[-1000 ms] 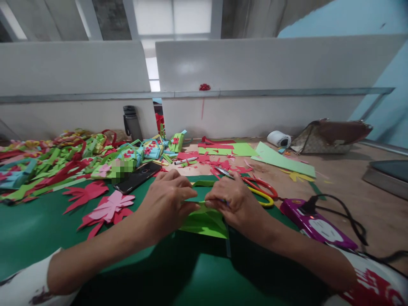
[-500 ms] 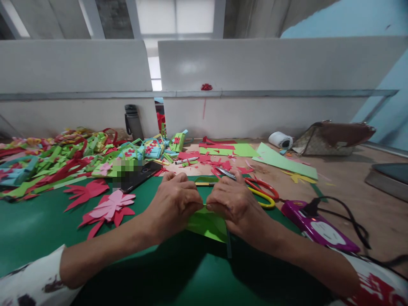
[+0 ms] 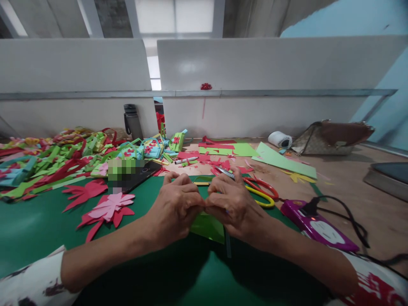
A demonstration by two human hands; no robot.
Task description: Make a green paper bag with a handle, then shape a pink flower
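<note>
Both hands meet over the green mat (image 3: 143, 272), fingertips pinched together. My left hand (image 3: 178, 206) is closed on the upper edge of a piece of green paper (image 3: 208, 228). From the other side, my right hand (image 3: 231, 204) pinches the same edge. The paper hangs below the fingers, and its top edge is hidden behind them. A thin translucent strip (image 3: 228, 245) hangs down by my right hand. Just beyond that hand lie scissors (image 3: 264, 191) with red and yellow handles, partly covered by it.
Pink and red paper flowers (image 3: 111, 207) and a black phone (image 3: 143, 176) lie at left, before a heap of paper pieces (image 3: 63, 157). A bottle (image 3: 133, 121) stands behind. At right are a purple power strip (image 3: 318, 225) with a cable, a handbag (image 3: 334, 138) and a white roll (image 3: 280, 139).
My fingertips have drawn together along the paper's edge, covering the small gap between my hands. The paper stays in about the same place.
</note>
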